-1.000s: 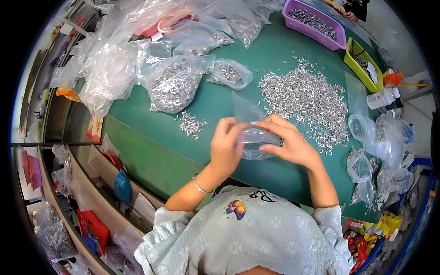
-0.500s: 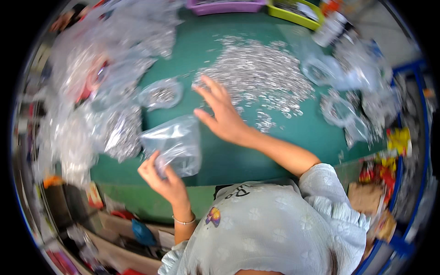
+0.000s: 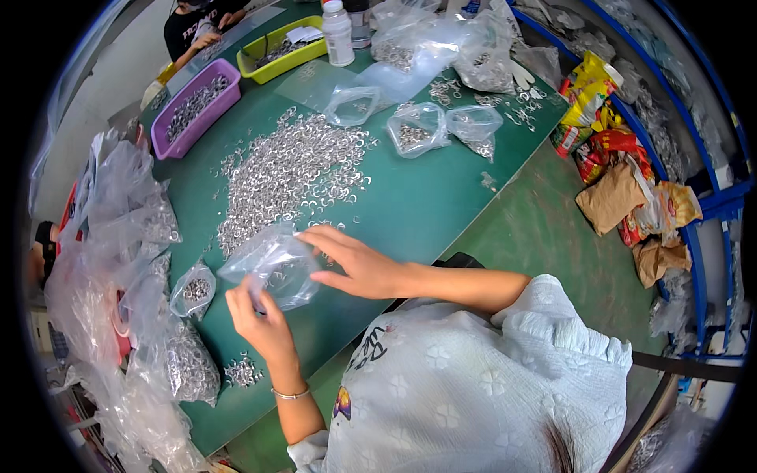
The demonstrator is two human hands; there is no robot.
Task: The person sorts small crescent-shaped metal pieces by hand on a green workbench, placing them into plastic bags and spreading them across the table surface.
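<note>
Bag, 1, clear, is just on the near side of the metal-parts pile, left of the right hand; long axis unclear. Right hand's nearer the pile, thumb and fingers spread at bag's rim; left hand looks to be pinching it, blurred. Beyond pile: 1 purple bin, 1 lime bin.

Hands, two: left hand, right hand; one clear bag between them; baskets, two: purple basket, yellow-green basket; one white bottle; one dark bottle; one bracelet.
</note>
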